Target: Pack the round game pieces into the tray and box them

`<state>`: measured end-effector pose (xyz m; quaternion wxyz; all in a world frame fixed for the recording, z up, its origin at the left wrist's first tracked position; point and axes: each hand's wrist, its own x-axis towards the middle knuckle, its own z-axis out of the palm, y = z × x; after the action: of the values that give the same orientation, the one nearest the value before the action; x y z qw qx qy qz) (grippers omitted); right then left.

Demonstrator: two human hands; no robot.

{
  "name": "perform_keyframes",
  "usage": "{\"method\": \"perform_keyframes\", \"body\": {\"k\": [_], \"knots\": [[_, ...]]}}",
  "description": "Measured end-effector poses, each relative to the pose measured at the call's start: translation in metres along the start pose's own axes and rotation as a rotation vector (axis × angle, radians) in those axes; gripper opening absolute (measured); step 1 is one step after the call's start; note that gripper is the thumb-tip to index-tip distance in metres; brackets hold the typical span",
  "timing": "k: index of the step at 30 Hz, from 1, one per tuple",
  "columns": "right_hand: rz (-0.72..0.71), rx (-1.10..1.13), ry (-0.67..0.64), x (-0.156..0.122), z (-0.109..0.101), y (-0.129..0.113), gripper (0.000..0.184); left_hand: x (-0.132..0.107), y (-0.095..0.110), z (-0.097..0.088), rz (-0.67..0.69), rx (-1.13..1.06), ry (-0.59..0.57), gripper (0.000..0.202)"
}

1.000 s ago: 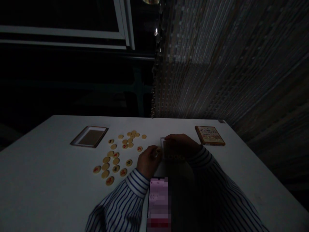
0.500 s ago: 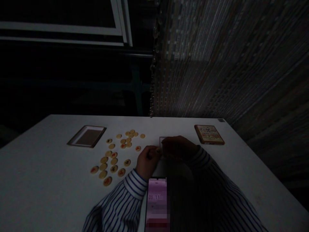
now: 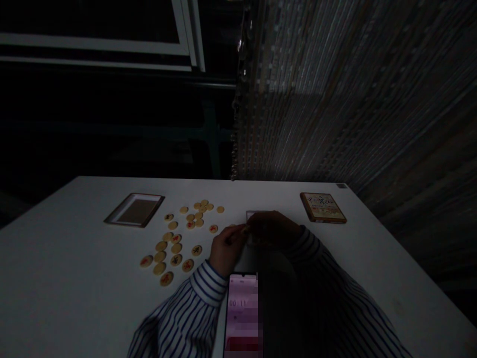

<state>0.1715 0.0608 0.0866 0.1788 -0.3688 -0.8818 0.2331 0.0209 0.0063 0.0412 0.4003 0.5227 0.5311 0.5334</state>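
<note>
Between the tips of my left hand (image 3: 224, 248) a small round xiangqi piece (image 3: 245, 229) shows dimly, its edge turned up. My right hand (image 3: 278, 228) is in deep shadow, its fingers bent and meeting the left fingertips at that piece. What else the right fingers hold is too dark to see. Under the right hand lies a pale-rimmed clear tray (image 3: 249, 215), mostly covered. Left of my hands, several wooden xiangqi pieces (image 3: 176, 247) are scattered, some with red or black characters, others blank side up. One more piece (image 3: 233, 225) peeks out behind my left knuckles.
A lit phone (image 3: 242, 303) with a timer lies below my hands. An open shallow box part (image 3: 137, 211) is at the far left of the white table (image 3: 74, 278). A printed box lid (image 3: 323, 207) lies at the far right. Beyond it hangs a bead curtain (image 3: 298, 99).
Both hands have drawn slightly closer, and the right fingertips now meet the piece in my left fingers. The scattered pieces stay where they were.
</note>
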Motion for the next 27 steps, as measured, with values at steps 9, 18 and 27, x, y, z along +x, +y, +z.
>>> {"method": "perform_keyframes", "body": {"k": [9, 18, 27], "knots": [[-0.007, 0.035, -0.004, 0.002, 0.0, -0.002, 0.008, 0.0, -0.005, 0.0, -0.105, -0.012, 0.029, 0.03], [-0.033, 0.098, 0.01, 0.0, 0.009, 0.012, 0.021, 0.002, -0.004, -0.003, -0.187, -0.125, 0.011, 0.029], [-0.051, -0.262, -0.038, 0.003, 0.005, -0.005, 0.022, 0.002, -0.008, -0.003, -0.206, -0.121, 0.068, 0.03]]}}
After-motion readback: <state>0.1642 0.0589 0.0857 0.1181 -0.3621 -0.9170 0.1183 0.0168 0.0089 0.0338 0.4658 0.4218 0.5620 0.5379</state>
